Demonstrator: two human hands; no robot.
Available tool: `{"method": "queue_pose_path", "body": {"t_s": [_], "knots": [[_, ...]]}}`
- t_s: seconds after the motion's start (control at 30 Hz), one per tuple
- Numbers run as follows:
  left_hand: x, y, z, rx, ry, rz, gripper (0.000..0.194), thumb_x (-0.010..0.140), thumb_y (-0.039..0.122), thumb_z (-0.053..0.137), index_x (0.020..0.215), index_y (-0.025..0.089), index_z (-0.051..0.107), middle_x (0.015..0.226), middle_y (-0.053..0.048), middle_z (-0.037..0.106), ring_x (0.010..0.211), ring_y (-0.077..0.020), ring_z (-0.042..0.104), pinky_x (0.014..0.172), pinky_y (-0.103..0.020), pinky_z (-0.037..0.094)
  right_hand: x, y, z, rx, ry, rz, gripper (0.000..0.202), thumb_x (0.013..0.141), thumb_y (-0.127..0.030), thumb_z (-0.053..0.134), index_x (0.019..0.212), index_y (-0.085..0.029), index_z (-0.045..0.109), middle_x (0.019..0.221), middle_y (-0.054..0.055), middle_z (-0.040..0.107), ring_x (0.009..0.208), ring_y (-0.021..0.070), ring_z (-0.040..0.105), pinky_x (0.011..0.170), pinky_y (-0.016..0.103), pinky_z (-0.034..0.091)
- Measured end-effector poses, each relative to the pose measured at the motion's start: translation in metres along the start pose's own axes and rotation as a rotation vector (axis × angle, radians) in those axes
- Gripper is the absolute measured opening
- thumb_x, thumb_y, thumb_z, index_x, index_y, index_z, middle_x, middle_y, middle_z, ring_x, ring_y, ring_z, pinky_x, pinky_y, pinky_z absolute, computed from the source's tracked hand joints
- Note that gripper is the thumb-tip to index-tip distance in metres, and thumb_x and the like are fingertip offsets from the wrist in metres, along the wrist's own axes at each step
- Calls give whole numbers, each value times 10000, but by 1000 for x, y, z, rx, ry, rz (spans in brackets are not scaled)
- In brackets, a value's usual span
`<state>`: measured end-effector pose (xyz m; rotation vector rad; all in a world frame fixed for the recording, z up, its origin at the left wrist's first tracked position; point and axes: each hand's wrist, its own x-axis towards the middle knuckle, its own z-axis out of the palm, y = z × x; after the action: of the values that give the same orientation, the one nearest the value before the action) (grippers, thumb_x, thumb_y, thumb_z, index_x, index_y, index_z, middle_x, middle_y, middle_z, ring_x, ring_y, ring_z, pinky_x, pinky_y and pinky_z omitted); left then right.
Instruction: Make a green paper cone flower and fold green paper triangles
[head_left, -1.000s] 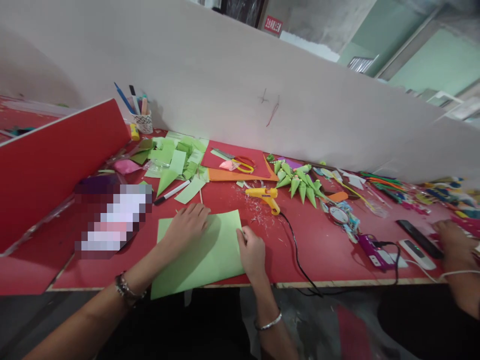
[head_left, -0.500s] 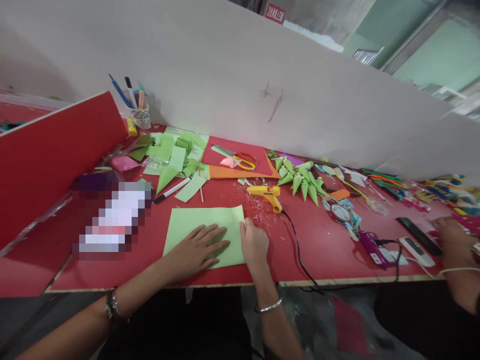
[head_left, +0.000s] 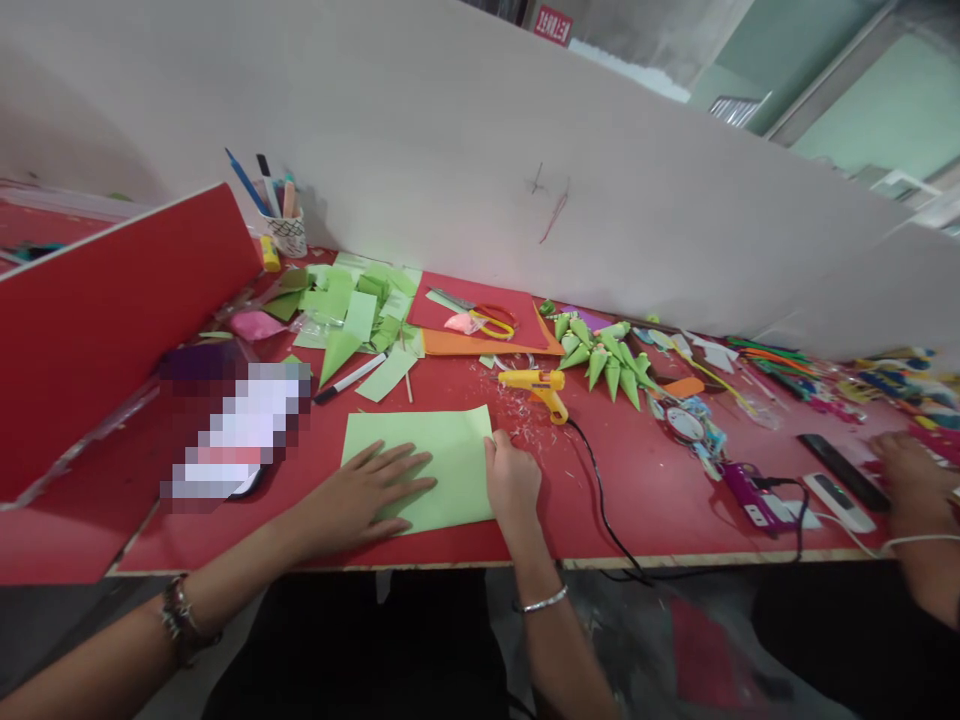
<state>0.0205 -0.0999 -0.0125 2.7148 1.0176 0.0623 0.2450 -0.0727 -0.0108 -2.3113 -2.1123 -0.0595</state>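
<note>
A light green sheet of paper (head_left: 450,470) lies near the table's front edge, its far right corner slightly raised. My left hand (head_left: 375,490) rests flat on its left half with the fingers spread. At the right edge of the sheet, my right hand (head_left: 514,485) is closed, thumb upward, pinching that edge. Just beyond the right hand lies a yellow glue gun (head_left: 544,390) with a black cord, among thin glue strands. Behind the sheet are a cut green paper strip (head_left: 386,375) and a white marker (head_left: 350,378).
A phone (head_left: 247,430) lies at left beside a red panel (head_left: 120,330). Scissors (head_left: 491,322) rest on red paper, near green paper cones (head_left: 600,360). A pen cup (head_left: 287,235) stands by the white partition. At far right is another person's hand (head_left: 911,470) near a power bank (head_left: 838,502).
My left hand has slid left across the sheet, uncovering more of its middle. My right hand stays at the right edge. The whole view has shifted slightly.
</note>
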Motion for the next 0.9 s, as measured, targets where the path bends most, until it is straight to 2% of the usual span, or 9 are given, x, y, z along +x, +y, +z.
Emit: {"method": "queue_pose_path", "body": {"t_s": [0.23,0.37,0.47,0.6,0.73,0.9], "knots": [[4,4,4,51,69,-10,513,889,461,375,1372,326,268,1459,-10,277,1334,-216,242,1074,-392,160,0,-1,0,-15,0,7,254,934,-295,340,891,-183,564,679,56,668,646,162,632,580,239,318],[23,21,10,65,105,34,472,909,401,362,1365,312,282,1448,-12,308,1325,-217,263,1065,-407,189,-1,-2,1,-23,-4,-4,261,938,-285,325,906,-170,557,688,67,666,651,157,634,593,238,333],[41,37,12,60,100,95,397,926,281,345,1321,320,355,1436,-16,335,1300,-200,314,1048,-395,228,0,-3,2,-50,-8,6,236,934,-261,333,917,-172,550,683,66,667,657,163,641,597,238,347],[54,46,10,6,115,131,360,931,287,324,1278,332,412,1417,-30,363,1276,-198,352,1040,-395,245,0,-4,3,-62,-7,32,214,927,-262,352,924,-174,547,675,71,667,645,171,645,597,241,362],[47,40,5,-42,78,166,391,923,410,302,1305,367,375,1432,-16,340,1298,-223,321,1058,-432,204,0,-5,4,-68,12,31,210,926,-253,354,922,-173,548,673,69,669,644,170,645,611,243,373],[19,25,1,-57,55,187,507,869,534,349,1347,371,308,1458,-19,283,1329,-243,257,1083,-461,124,1,-3,5,-62,1,29,206,925,-250,359,925,-167,548,661,77,672,663,176,647,616,245,373]]}}
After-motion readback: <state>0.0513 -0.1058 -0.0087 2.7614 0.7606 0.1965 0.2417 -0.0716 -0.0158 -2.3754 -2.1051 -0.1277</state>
